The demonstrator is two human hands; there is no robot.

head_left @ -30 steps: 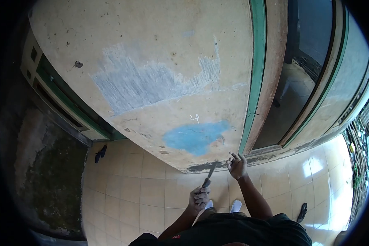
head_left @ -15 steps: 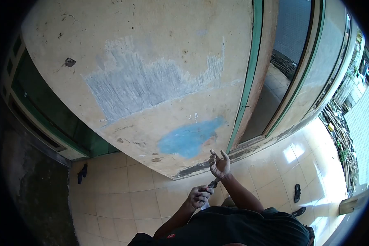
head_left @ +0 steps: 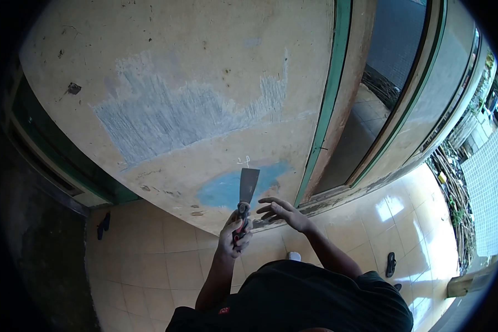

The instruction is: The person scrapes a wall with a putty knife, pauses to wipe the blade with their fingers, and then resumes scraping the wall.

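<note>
A putty knife with a broad metal blade and a black-and-red handle stands upright in my left hand, whose fingers wrap round the handle. Just right of the blade, my right hand is raised with its fingers stretched out, holding nothing. Behind both hands is the cream wall. It bears a light-blue patch, partly covered by the blade in this view, and a larger scraped grey-blue patch higher up. A small white mark shows above the blue patch.
A green-edged frame with a glass pane borders the wall on the right. Dark slippers lie on the glossy tiled floor, with another pair at left. Sticks are piled outside at right.
My left hand has lifted the putty knife, and its blade now points up towards the wall. My right hand has turned and moved left, close beside the blade. The view has shifted slightly.
</note>
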